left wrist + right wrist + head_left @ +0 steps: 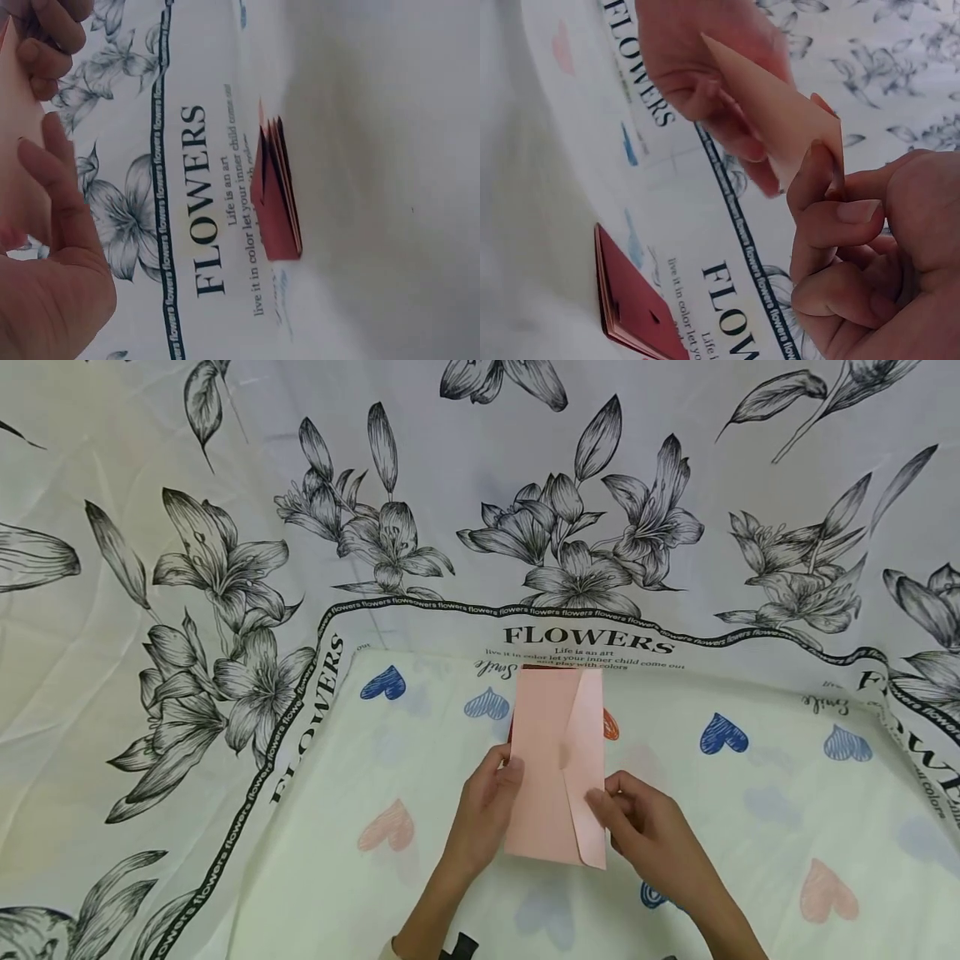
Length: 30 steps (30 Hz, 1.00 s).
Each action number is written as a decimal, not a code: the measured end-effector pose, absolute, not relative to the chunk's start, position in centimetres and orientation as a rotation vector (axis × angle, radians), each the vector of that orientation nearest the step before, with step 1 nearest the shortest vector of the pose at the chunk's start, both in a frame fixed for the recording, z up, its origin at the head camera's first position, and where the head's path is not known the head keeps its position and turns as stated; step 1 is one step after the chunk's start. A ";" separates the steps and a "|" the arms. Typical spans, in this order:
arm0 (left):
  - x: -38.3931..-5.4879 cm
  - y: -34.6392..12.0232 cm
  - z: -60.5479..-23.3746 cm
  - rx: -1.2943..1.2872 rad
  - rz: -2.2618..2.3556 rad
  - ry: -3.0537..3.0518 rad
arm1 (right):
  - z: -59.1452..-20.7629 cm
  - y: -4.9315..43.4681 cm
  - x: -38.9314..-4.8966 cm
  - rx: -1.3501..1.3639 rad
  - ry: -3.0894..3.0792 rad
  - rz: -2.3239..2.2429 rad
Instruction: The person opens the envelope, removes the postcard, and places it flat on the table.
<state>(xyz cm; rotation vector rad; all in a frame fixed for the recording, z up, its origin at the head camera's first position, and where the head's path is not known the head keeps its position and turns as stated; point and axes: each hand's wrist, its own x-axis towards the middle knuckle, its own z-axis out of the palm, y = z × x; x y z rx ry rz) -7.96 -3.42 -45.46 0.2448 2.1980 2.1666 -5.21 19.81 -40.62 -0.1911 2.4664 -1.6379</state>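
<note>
The envelope (543,718) is plain pale pink, and that stack (279,221) near the far edge of the pale cloth panel (300,902) is deep red. Panel's got scribbly blue, pink and orange-red hearts (827,891), then a wavy black band (480,609) and black line-art lilies (579,581) on white beyond it.

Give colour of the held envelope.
The envelope is pale pink; shows best in the head view.

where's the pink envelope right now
In the head view, the pink envelope is right of centre, held at its left edge by the left hand and right edge by the right hand, mostly hiding the red stack.
</note>
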 end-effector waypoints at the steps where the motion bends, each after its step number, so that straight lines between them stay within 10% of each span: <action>1: -7.8 -3.3 -45.2 0.251 2.209 2.145 | -40.5 19.8 -4.8 -0.192 2.459 -1.649; 30: -5.0 -1.2 -44.1 0.642 2.225 2.486 | -41.4 16.7 -2.0 -0.230 3.315 -1.057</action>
